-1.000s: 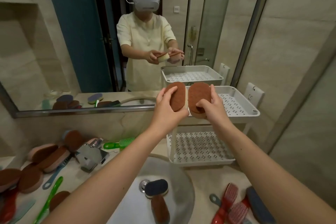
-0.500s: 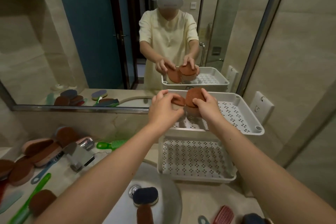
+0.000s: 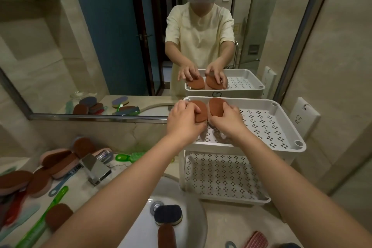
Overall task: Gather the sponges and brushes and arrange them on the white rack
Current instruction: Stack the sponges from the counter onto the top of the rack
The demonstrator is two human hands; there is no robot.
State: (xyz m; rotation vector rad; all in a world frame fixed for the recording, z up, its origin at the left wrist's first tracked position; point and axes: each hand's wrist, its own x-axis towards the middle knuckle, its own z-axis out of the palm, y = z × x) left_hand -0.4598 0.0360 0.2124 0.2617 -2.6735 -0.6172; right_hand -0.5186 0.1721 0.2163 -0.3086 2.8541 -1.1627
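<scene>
Placing step. Left grip (image 3: pixel 184 123) curls round the left sponge (image 3: pixel 202 112) and right grip (image 3: pixel 228 119) round the right sponge (image 3: pixel 215 106), both tilted at the far-left corner of the white rack (image 3: pixel 251 148) top tray. Next, probably: release, then fetch the loose sponges (image 3: pixel 58 159) from the left edge of the table (image 3: pixel 227 215). Wall plate (image 3: pixel 302 115) scribble is unreadable.

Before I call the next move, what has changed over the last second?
Both hands came down from mid-air in front of the rack into its top tray. The left hand and right hand still grip their brown sponges, now side by side at the tray's back left corner. Nothing was let go. The dark sponge in the sink and the counter pile stayed put.
</scene>
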